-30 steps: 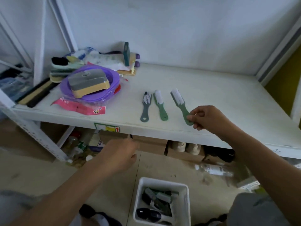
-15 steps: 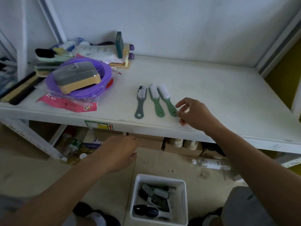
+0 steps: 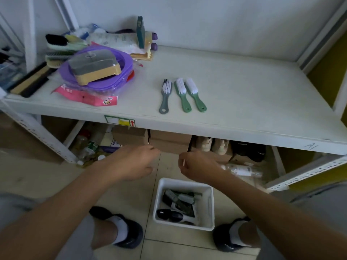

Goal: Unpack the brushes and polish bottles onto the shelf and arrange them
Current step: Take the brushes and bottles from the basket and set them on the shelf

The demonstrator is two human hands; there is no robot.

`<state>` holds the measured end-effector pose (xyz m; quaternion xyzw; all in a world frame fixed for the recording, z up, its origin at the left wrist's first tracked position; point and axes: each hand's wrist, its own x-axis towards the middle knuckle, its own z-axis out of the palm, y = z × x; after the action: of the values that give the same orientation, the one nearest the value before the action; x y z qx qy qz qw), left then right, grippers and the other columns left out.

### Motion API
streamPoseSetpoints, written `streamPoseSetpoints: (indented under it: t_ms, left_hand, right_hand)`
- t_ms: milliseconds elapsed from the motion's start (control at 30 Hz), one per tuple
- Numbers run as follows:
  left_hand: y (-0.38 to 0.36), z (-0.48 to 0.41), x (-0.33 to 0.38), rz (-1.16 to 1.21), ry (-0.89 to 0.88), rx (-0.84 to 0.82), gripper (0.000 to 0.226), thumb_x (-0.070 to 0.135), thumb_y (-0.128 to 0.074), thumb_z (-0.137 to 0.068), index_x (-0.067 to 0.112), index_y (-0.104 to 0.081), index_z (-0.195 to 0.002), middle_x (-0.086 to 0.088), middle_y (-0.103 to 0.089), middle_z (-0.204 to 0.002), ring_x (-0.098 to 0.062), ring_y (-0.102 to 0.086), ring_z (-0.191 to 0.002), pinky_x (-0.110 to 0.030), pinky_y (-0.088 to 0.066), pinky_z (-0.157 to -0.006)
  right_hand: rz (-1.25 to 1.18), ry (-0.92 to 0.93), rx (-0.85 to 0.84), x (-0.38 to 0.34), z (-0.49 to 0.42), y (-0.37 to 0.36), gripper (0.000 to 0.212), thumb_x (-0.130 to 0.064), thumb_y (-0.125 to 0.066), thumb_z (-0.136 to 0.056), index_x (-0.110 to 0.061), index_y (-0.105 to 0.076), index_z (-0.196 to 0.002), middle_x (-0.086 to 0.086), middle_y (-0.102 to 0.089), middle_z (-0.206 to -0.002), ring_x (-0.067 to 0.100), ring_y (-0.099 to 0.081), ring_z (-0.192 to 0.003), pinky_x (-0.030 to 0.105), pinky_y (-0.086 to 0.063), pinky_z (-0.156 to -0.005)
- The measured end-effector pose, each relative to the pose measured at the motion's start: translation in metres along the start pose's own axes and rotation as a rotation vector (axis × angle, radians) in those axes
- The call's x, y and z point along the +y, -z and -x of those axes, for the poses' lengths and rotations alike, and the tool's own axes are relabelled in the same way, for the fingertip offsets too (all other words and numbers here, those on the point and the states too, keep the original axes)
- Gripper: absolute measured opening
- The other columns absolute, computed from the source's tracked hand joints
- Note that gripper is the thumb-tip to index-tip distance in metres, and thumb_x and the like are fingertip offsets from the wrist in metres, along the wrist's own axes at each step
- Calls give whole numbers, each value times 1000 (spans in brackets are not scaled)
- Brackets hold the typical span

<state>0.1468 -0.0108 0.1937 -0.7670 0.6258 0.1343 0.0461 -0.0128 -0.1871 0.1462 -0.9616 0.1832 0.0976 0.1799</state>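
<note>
Three small white-bristled brushes lie side by side on the white shelf: a grey-handled brush, a green brush and a second green brush to its right. Below the shelf edge, my left hand and my right hand hover with loosely curled fingers, holding nothing. Under them on the floor stands a white bin with dark polish bottles and brushes inside.
A purple basin with a packaged tan brush sits at the shelf's left, among more brushes, a pink wrapper and packets. Cardboard boxes, shoes and a plastic bottle lie under the shelf. My feet flank the bin.
My right hand has let go of the third green brush, now lying beside the other two, and dropped below the shelf edge. My left hand stayed low over the bin.
</note>
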Motion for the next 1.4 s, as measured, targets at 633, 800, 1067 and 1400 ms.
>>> streamPoseSetpoints:
  t_ms: [633,800,1067,1400]
  left_hand:
    - [-11,-25,-7,-48,-64,-31,47,43,-56,-96,25,-43,-136,4,-56,-116,-19,-60,-100,-37,-51,-73]
    - [-10,-24,-7,-43,-60,-42,44,44,-55,-96,24,-44,-134,5,-55,-112,-18,-59,-96,-37,-50,-71]
    - [-2,-23,-2,-46,-65,-112,48,43,-55,-97,23,-42,-140,3,-56,-126,-18,-58,-109,-37,-50,-80]
    - [29,-8,-1,37,77,235,33,38,-56,-94,26,-56,-124,8,-63,-109,-17,-64,-93,-37,-54,-73]
  right_hand:
    - [274,-95,-645,51,-8,-239,40,-18,-50,-100,-6,-51,-138,16,-57,-136,31,-56,-123,2,-44,-70]
    - [188,-165,-585,43,-2,-233,43,-21,-51,-99,-12,-46,-141,10,-57,-137,31,-56,-124,36,-46,-97]
    - [-61,-162,-386,32,3,-169,43,-29,-57,-97,-13,-53,-137,8,-58,-138,25,-57,-124,31,-44,-100]
    - [-269,-85,42,-10,39,16,37,-44,-67,-87,-26,-56,-117,-7,-68,-97,11,-64,-79,29,-52,-68]
